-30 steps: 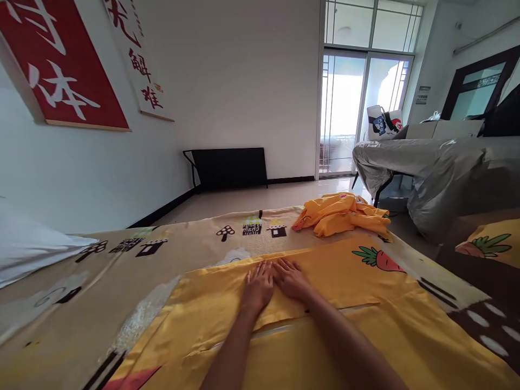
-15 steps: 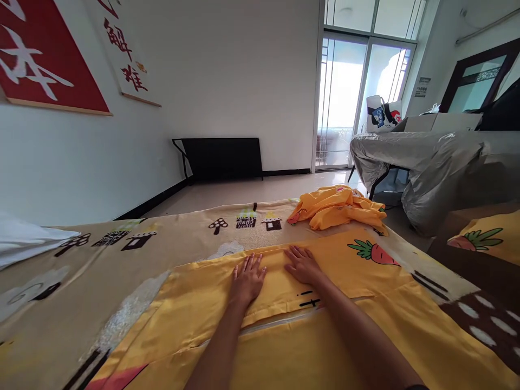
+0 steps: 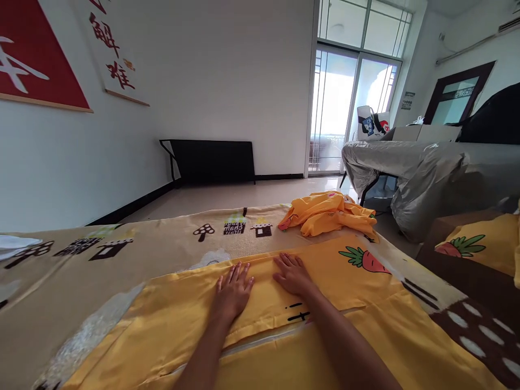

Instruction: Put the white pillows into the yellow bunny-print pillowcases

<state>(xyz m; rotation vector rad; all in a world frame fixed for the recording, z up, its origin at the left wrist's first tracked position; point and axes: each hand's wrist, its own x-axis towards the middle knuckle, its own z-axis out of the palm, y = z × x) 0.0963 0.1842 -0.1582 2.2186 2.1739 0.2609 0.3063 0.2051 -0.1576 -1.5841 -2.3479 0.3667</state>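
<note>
A yellow fabric cover [image 3: 260,295] with carrot prints lies spread out before me, its far part folded over toward me. Across it, under my forearms, runs a narrow pale strip [image 3: 266,342] that looks like a zipper or opening. My left hand [image 3: 233,291] rests palm down on the folded part, fingers spread. To its right my right hand [image 3: 293,275] lies flat on the same cloth, fingers stretched out. Neither hand grips anything. Close to my right hand is a printed carrot [image 3: 370,261].
Beneath the cover is a beige patterned blanket [image 3: 170,252]. A crumpled orange cloth [image 3: 329,213] sits at its far right. On the right stand a brown box [image 3: 426,246] with yellow fabric and a plastic-covered table [image 3: 406,162]. A black folded panel [image 3: 213,162] leans against the wall.
The view has turned a little right, so most things sit further left in the picture. Both hands stay on the cover; the left one has slid slightly left, its fingers spread wider.
</note>
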